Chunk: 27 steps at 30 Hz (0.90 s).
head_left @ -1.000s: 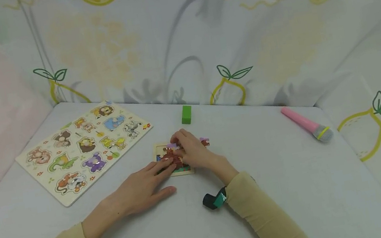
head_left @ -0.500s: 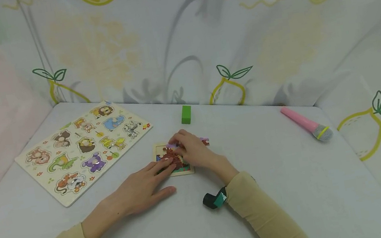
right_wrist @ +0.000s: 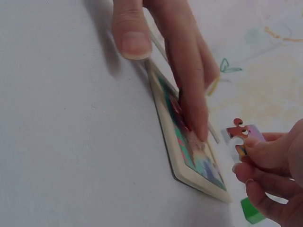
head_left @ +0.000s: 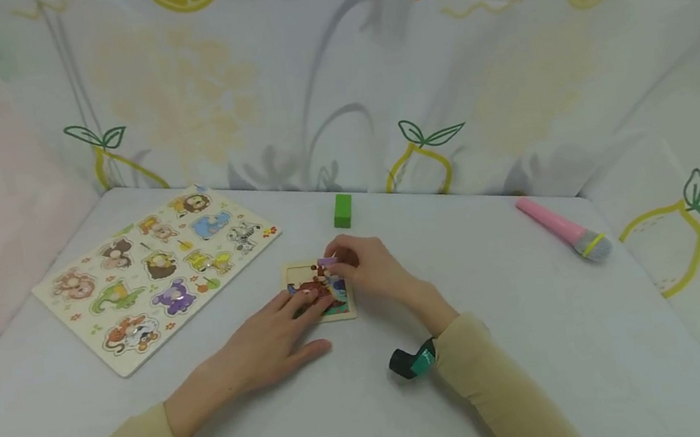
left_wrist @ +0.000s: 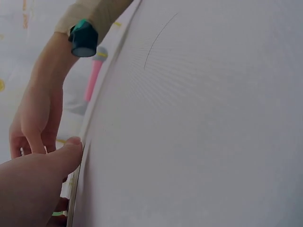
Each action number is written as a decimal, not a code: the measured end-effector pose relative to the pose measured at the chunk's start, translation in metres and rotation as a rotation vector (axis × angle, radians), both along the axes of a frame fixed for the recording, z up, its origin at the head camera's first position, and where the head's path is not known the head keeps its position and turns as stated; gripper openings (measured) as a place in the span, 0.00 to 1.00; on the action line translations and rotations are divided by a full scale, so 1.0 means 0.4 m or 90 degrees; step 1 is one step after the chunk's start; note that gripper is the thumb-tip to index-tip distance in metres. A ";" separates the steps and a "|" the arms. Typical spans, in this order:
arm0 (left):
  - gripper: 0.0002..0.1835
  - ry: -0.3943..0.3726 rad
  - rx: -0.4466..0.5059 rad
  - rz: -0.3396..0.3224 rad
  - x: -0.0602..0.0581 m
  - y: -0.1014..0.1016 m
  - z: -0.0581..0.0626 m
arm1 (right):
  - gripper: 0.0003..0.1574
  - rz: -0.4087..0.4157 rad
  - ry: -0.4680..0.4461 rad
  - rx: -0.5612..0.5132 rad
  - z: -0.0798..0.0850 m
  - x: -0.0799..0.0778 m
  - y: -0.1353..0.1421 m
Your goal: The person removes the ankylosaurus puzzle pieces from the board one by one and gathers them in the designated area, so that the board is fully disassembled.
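Note:
A small wooden jigsaw puzzle (head_left: 343,310) in a pale frame lies on the table, its upper left part showing bare wood. My left hand (head_left: 270,344) rests on it with straight fingers, which touch the picture. Just over the puzzle's upper right side, my right hand (head_left: 375,268) pinches a puzzle piece (right_wrist: 242,134) between thumb and fingers. That piece is red-brown and purple, with a rounded knob, and looks raised off the board in the right wrist view. In the left wrist view my left hand (left_wrist: 35,187) hides most of the puzzle.
A green block (head_left: 343,211) stands behind the puzzle. To the left lies a large animal peg puzzle board (head_left: 93,332). A pink toy microphone (head_left: 561,227) lies at the right, near the table edge. A printed cloth (head_left: 272,70) hangs behind the white table.
My right hand has shifted right and turned, bringing the pinched piece into clear view. The purple-edged piece right of that hand no longer shows there. My left hand stays on the puzzle, moved slightly.

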<state>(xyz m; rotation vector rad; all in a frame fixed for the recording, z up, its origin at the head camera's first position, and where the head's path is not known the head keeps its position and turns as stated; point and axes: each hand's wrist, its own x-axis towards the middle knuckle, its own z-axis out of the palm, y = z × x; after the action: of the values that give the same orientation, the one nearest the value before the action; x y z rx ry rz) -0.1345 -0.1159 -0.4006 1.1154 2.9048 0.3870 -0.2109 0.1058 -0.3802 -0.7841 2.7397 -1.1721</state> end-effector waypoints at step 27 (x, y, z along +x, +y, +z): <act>0.34 -0.052 0.047 -0.039 -0.015 0.007 0.000 | 0.10 -0.149 -0.033 0.095 0.003 -0.024 0.274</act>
<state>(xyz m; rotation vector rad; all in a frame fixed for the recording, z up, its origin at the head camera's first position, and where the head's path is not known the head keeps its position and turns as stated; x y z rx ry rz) -0.1405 -0.1131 -0.4004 1.1649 2.7999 0.5291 -0.2205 0.2153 -0.3790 -0.4207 2.8936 -0.9892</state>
